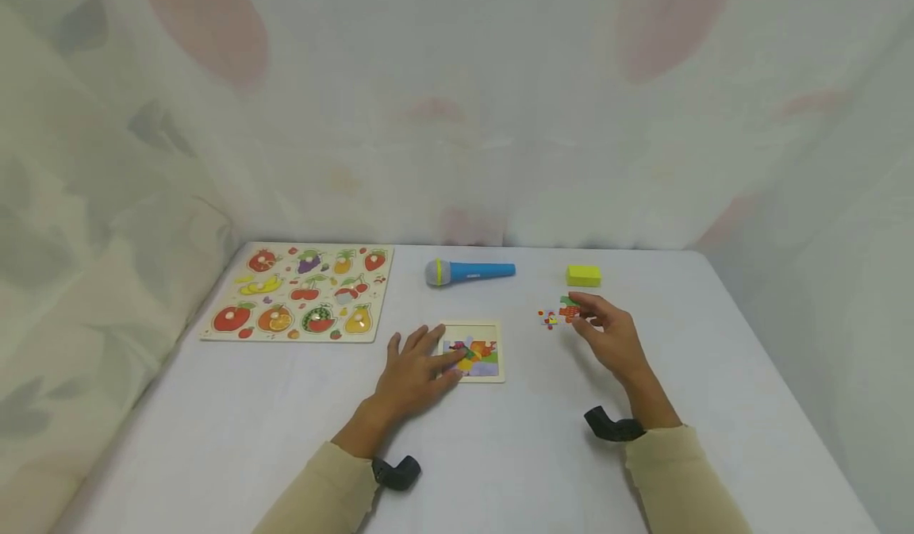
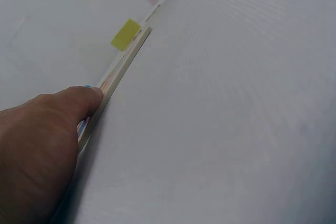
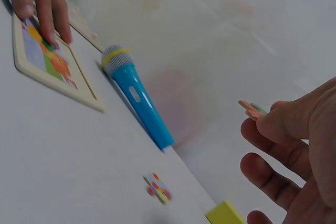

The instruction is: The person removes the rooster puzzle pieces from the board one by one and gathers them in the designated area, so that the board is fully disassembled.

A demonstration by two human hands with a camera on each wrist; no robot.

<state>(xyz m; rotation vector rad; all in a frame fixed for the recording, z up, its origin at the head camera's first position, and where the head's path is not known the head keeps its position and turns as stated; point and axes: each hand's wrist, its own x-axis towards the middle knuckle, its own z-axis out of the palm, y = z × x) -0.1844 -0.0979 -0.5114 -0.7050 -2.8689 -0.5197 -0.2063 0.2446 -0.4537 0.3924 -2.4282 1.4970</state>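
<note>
My left hand (image 1: 412, 377) lies with spread, fairly straight fingers over a small wooden jigsaw tray (image 1: 501, 351). Its fingertips touch the colourful pieces in the tray's lower part, while a bare strip shows along the top. In the left wrist view the thumb (image 2: 86, 100) rests along the tray's edge. To the right, my right hand (image 1: 610, 339) pinches a red and green puzzle piece (image 1: 568, 309) between thumb and index finger, raised above the table. Just left of it, a loose puzzle piece (image 1: 548, 319) lies on the white surface; the right wrist view shows it flat.
A blue toy microphone (image 1: 478, 272) with a grey head lies behind the tray. A yellow block (image 1: 583, 276) sits at the back right. At the left is a large fruit puzzle board (image 1: 385, 280). Pale patterned cloth (image 1: 457, 121) hangs behind the table.
</note>
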